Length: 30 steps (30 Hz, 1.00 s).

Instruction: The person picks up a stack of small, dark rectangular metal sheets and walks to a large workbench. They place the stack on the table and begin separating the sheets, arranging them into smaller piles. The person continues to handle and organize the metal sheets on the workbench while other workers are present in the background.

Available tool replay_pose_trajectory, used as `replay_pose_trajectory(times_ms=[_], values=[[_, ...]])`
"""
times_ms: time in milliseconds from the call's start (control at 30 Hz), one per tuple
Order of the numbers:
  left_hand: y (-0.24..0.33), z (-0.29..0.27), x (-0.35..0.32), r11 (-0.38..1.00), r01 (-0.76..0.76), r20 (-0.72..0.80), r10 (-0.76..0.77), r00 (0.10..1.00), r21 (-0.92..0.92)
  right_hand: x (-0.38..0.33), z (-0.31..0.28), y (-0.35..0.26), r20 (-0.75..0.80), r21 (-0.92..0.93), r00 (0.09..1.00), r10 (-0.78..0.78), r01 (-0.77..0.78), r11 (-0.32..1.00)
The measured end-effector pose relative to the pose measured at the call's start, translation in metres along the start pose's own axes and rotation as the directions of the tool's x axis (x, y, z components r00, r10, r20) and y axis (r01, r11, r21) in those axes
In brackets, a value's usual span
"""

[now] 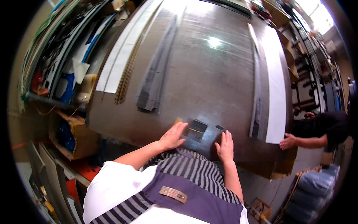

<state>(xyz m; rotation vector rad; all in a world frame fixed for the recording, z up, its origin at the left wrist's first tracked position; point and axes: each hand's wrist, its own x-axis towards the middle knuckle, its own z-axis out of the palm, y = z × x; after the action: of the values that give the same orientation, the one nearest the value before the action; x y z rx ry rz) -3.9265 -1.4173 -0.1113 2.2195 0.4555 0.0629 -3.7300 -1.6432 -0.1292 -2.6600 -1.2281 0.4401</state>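
Note:
On the near part of the brown table (194, 78) lies a small stack of dark rectangular pieces (196, 135) with a yellow band (197, 130) across it. My left hand (172, 136) rests just left of the stack, fingers stretched out and thumb apart, holding nothing visible. A small yellowish thing (178, 120) shows by its fingertips; I cannot tell whether they touch. To the right, my right hand (225, 146) is open at the table's near edge. Just beyond its fingertips lies a small dark piece (219, 127).
Long grey strips (153, 82) and white strips (119, 63) lie on the left. More grey strips (257, 97) and a white strip (275, 89) lie on the right. Another person's hand (288, 142) is at the right corner. A loaded rack (67, 52) stands left, above a cardboard box (76, 138).

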Motion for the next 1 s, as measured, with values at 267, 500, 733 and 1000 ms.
replay_pose_trajectory(times_ms=[267, 500, 733, 1000], values=[[0.016, 0.012, 0.014, 0.873, 0.338, 0.260, -0.256, 0.931, -0.352, -0.002, 0.020, -0.005, 0.093, -0.080, 0.990, -0.105, 0.113, 0.990], [0.012, 0.044, 0.043, 0.810, 0.285, 0.056, -0.300, 0.952, -0.512, -0.042, 0.021, -0.004, 0.067, 0.036, 0.990, -0.126, 0.124, 0.992], [0.016, 0.073, 0.096, 0.587, 0.281, 0.202, -0.198, 0.959, -0.760, -0.027, 0.020, -0.013, 0.024, 0.508, 0.976, -0.216, 0.174, 0.844], [0.024, 0.046, 0.082, 0.985, -0.053, -0.002, 0.053, 0.999, -0.165, -0.031, 0.015, -0.008, 0.054, 0.698, 0.998, 0.038, -0.064, 0.714]])
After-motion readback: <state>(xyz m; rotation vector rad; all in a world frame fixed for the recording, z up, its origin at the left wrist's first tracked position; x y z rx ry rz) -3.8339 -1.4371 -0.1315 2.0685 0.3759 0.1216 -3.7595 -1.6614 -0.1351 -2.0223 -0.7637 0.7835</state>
